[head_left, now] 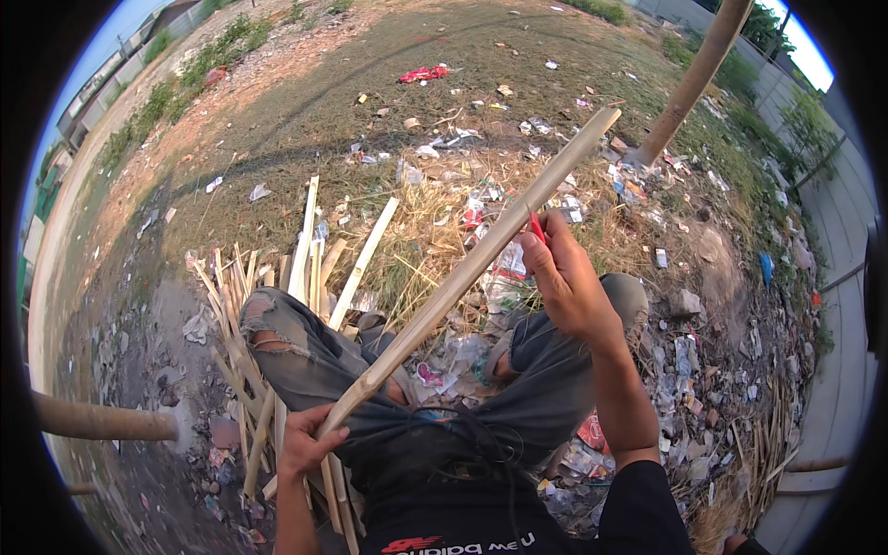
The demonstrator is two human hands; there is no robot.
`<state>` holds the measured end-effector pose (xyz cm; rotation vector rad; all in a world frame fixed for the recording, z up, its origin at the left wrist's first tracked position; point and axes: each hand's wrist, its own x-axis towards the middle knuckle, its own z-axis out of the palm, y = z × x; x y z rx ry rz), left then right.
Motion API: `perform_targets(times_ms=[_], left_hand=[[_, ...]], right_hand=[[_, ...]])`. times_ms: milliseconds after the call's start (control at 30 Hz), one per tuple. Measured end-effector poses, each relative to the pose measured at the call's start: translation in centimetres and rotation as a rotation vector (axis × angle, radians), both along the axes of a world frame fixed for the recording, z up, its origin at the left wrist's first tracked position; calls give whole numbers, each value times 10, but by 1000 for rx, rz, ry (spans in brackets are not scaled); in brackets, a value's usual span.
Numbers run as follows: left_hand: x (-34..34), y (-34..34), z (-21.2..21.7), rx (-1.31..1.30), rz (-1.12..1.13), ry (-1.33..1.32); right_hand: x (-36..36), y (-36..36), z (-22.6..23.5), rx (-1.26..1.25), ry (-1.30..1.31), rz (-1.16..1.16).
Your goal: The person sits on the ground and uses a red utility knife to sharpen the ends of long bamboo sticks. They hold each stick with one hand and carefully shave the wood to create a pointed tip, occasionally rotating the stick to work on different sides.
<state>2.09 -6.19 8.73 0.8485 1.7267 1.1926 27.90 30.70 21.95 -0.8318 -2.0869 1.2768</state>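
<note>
A long, pale wooden strip [462, 277] slants across my lap, its far end up and to the right. My left hand [305, 446] is closed around its near end, beside my left thigh. Above my right knee, my right hand [569, 282] grips a small red object [537, 229] between thumb and fingers. That object meets the strip's right edge; its far part is hidden, and I cannot make out its kind. By my left leg stands a bundle of thin wooden sticks [231, 287], with another loose strip [363, 262] leaning beside my knee.
Litter and dry grass [435, 217] cover the ground ahead. A wooden post [689, 88] rises at the far right, and another pole [106, 418] juts in from the left. More sticks [754, 472] lie along the concrete wall [837, 222] on the right.
</note>
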Motion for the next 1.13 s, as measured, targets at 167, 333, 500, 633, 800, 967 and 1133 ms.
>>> perform_targets(times_ms=[167, 333, 500, 633, 800, 967, 1133], left_hand=[[0, -2, -2, -1, 4, -9], [1, -1, 0, 1, -2, -24], [0, 3, 2, -30, -21, 38], [2, 10, 4, -4, -18, 90], [2, 18, 8, 15, 11, 89], [0, 14, -2, 2, 22, 100], [-5, 2, -14, 40, 37, 93]], right_hand=[[13, 20, 11, 279, -186, -30], [13, 44, 12, 304, -254, -246], [8, 31, 1, 354, -309, -92], [-4, 33, 9, 269, -293, -233], [-1, 24, -10, 476, -359, -93], [-10, 50, 22, 196, -335, -336], [-5, 50, 6, 237, -401, -243]])
